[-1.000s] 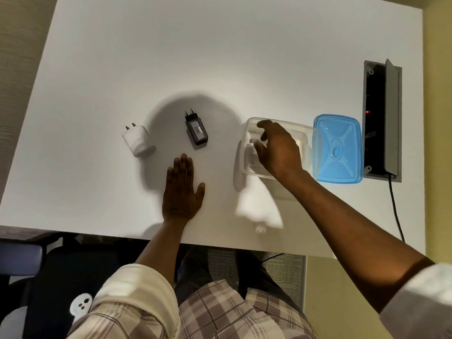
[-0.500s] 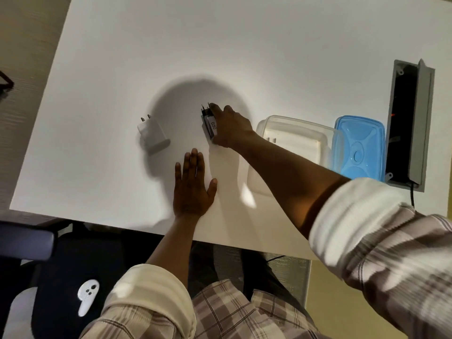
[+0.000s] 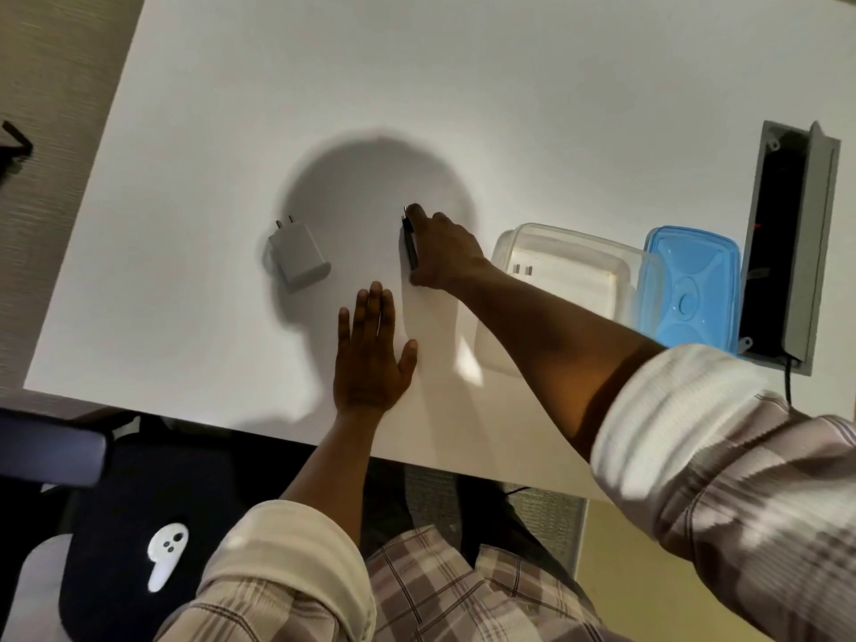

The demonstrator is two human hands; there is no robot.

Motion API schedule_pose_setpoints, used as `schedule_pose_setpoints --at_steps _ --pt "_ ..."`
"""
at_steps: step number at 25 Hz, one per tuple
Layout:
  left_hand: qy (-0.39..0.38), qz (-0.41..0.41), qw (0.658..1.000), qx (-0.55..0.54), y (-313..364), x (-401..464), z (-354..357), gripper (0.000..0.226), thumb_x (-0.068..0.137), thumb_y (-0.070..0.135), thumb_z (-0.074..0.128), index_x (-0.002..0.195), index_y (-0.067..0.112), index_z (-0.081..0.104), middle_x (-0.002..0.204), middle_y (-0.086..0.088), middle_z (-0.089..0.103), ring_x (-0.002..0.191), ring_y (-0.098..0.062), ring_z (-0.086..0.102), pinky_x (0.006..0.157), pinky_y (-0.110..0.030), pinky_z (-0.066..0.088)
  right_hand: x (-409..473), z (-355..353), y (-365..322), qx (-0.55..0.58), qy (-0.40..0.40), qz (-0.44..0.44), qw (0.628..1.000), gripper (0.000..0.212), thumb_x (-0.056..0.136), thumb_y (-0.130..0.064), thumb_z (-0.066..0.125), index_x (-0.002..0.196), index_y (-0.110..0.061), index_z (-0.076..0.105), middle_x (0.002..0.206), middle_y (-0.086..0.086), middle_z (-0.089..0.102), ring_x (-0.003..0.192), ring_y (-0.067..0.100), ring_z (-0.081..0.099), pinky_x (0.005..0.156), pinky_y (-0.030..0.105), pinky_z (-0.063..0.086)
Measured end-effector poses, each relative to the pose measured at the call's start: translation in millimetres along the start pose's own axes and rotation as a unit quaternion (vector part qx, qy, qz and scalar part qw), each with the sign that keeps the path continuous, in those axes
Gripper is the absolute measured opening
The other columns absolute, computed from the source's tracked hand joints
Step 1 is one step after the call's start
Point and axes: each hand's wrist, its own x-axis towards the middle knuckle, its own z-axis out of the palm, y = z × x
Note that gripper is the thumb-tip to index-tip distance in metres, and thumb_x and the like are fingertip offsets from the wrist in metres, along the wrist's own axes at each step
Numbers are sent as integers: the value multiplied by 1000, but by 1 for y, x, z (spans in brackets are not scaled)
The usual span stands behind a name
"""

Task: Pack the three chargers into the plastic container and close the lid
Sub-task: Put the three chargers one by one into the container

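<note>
My right hand (image 3: 442,252) reaches across the white table and closes around the black charger (image 3: 409,245), of which only the left edge and prongs show. A white charger (image 3: 298,253) lies to the left, prongs pointing away from me. The clear plastic container (image 3: 574,252) stands open to the right, with another white charger (image 3: 532,273) inside it. The blue lid (image 3: 690,289) leans against the container's right side. My left hand (image 3: 370,354) rests flat on the table near the front edge, fingers spread, holding nothing.
A recessed cable box (image 3: 787,243) with an open grey flap sits in the table at the far right, a black cord running from it. Below the table edge are a dark chair and a white controller (image 3: 166,556).
My right hand left the container, crossed left to the black charger and has closed over it. The camera has moved closer. My left hand has stayed flat.
</note>
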Motion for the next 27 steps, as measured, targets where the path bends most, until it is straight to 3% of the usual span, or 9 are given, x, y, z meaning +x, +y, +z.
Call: schedule_pose_setpoints --at_steps 5,8,10,13,18,27 --pt "-2 2 1000 -10 0 1 -2 77 98 55 27 159 14 4 169 -7 7 156 -24 5 127 -47 7 -43 -15 1 90 75 -15 993 88 72 -26 81 142 -16 29 118 16 56 95 33 65 76 39 58" --pt "-4 4 1000 -8 1 0 -4 77 97 55 24 159 14 2 169 -7 6 156 -25 5 127 -48 8 -80 -28 18 121 136 -17 983 84 68 -28 80 136 -20 32 110 12 58 86 30 62 62 34 50" --pt "-1 6 1000 -5 1 -1 -5 78 97 53 26 159 13 2 169 -8 5 156 -25 5 127 -48 8 -103 -36 42 135 152 24 979 80 66 -28 77 133 -25 33 106 9 59 83 30 61 62 34 50" --pt "4 9 1000 -3 2 -2 -6 78 97 51 29 159 12 3 168 -9 7 156 -26 7 127 -47 8 -128 -41 84 152 146 101 972 82 65 -26 77 135 -29 33 107 6 59 85 29 60 70 35 51" --pt "-2 7 1000 -1 1 -2 -6 78 97 51 27 159 12 2 168 -9 7 156 -27 7 127 -48 9 -133 -23 130 97 95 155 979 79 67 -17 78 134 -21 35 106 12 58 87 33 61 68 35 50" --pt "-6 6 1000 5 0 0 -4 78 97 51 27 159 12 2 168 -9 7 156 -27 7 127 -48 7 -107 3 151 54 24 175 983 85 65 -18 81 135 -14 32 104 15 55 86 32 59 69 38 51"
